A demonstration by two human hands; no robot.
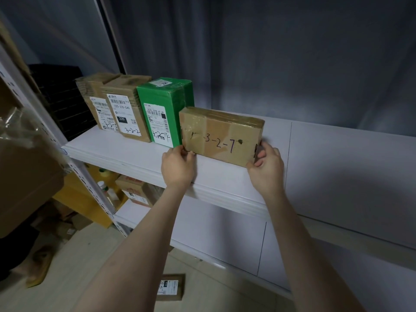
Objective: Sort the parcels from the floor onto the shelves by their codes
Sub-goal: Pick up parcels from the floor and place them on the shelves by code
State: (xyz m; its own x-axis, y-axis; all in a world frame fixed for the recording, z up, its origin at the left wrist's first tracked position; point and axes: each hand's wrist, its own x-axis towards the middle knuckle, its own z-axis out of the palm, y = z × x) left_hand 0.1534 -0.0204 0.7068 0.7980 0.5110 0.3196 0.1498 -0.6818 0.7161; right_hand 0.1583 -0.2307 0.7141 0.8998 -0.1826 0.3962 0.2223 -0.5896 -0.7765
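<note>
A brown taped cardboard parcel [221, 136] marked 3-2-7 stands on the white upper shelf [139, 154], right of a green parcel [165, 109]. My left hand [177, 166] pinches its lower left corner. My right hand [266, 167] grips its lower right end. Two more brown parcels [122, 106] marked 3-2 codes stand left of the green one. Another small labelled parcel [170, 287] lies on the floor below.
The shelf stretches bare to the right [337, 158]. A lower shelf [135, 210] holds a box and bottles. At far left a big cardboard box [24, 172] and a metal upright [74, 167] stand close. A slippered foot [39, 264] is on the floor.
</note>
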